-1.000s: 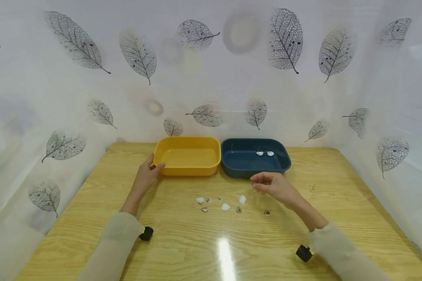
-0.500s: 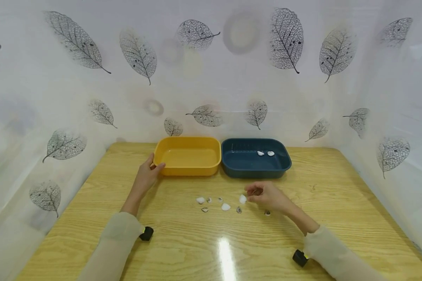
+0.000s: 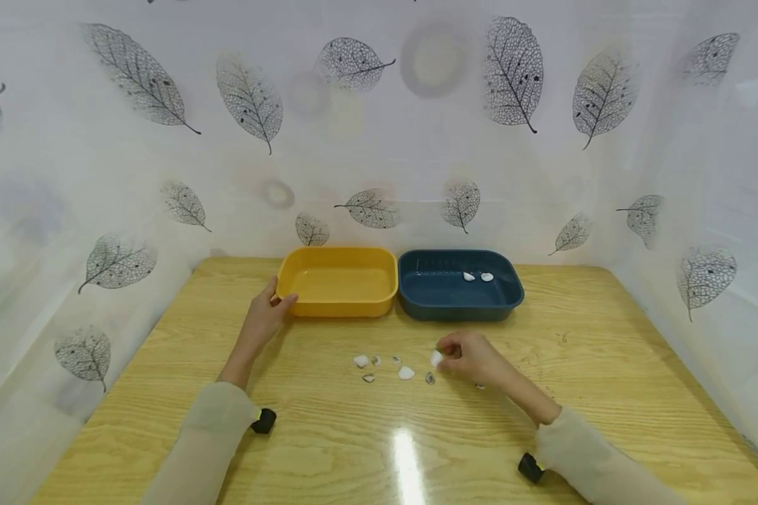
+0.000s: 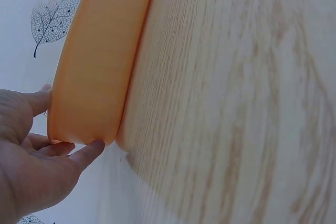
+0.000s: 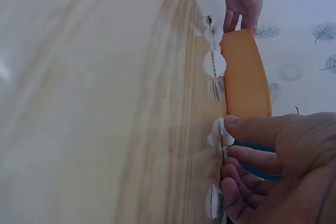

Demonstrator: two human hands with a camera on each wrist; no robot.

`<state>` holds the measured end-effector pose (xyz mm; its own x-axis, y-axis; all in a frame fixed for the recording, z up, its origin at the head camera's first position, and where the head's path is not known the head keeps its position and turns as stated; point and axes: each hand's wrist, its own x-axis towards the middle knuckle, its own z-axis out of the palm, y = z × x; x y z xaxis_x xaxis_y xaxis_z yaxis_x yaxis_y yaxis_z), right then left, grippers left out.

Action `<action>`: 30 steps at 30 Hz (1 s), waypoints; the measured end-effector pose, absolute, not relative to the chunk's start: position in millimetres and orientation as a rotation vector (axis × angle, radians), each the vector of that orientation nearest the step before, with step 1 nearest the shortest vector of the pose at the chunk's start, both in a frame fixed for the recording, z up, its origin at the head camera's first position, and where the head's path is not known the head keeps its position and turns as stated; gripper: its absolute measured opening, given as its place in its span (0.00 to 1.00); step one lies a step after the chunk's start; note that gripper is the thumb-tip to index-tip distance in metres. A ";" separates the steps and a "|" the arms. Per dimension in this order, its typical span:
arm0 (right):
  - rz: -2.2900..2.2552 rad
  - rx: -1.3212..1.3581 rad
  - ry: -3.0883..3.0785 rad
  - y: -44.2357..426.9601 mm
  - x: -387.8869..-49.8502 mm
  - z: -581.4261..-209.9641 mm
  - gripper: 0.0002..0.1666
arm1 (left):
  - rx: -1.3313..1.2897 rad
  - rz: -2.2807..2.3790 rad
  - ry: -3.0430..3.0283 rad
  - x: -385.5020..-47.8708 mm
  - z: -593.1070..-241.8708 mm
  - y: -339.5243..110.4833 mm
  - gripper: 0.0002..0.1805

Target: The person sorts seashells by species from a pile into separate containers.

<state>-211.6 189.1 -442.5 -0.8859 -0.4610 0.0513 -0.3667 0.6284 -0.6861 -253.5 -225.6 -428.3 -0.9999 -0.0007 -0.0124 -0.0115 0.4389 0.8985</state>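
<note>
My left hand [image 3: 264, 319] holds the left end of a yellow plastic bin [image 3: 344, 308], thumb at the front corner and fingers along the side. The left wrist view shows its fingertips [image 4: 94, 148] against the bin's wall. At the right of the loose shells, my right hand [image 3: 474, 358] has thumb and index finger on either side of a white seashell [image 3: 436, 358], pinching it at the tabletop. That shell [image 5: 216, 132] stands between the thumb and finger in the right wrist view. Two white shells [image 3: 477, 277] lie inside the dark blue bin [image 3: 457, 313].
Several more shells lie on the wooden table [image 3: 328, 435], among them white ones [image 3: 406, 373] and small dark ones [image 3: 430, 378]. One small shell [image 3: 480, 385] is partly hidden by the right wrist. A leaf-print curtain [image 3: 379, 140] surrounds the table.
My right hand has come down and toward me from the blue bin's front edge to the white shell and now pinches it. The left hand has stayed on the yellow bin.
</note>
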 end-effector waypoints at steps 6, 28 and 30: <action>-1.016 -0.689 2.792 185.9 -210.2 -443.6 0.14 | -0.018 1.684 2.630 -252.2 -427.6 -223.8 0.43; -0.939 -0.732 2.849 177.8 -206.8 -443.0 0.07 | -0.001 1.701 2.616 -252.7 -429.3 -225.2 0.43; -0.950 -0.747 2.844 176.5 -207.0 -442.8 0.06 | -0.010 1.697 2.616 -253.0 -429.3 -225.2 0.43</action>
